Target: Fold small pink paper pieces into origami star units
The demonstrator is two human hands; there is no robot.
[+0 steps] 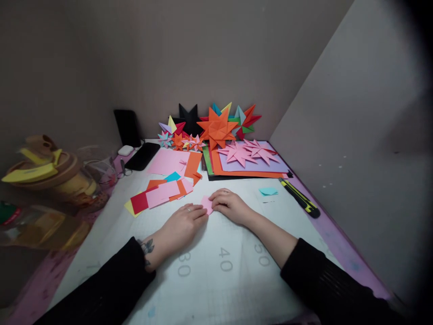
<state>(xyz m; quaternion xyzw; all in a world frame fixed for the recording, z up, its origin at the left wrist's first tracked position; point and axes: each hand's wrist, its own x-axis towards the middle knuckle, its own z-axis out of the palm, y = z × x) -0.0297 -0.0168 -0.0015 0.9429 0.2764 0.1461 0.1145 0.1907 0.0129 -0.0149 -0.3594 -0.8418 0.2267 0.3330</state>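
A small pink paper piece [206, 203] lies on the white cutting mat [223, 271] between my two hands. My left hand [181, 225] lies palm down with its fingertips pressed on the paper's left edge. My right hand [229, 205] has its fingers curled onto the paper's right edge, pinching or pressing it flat. Both arms wear black sleeves.
Loose coloured paper squares [158, 192] lie to the left. Folded paper stars [216, 128] and stacked sheets [246, 164] fill the back. A yellow-black utility knife [299, 197] and a teal scrap [268, 191] lie at right. A phone [142, 155], glass jar [101, 171] and wooden object [43, 167] stand left.
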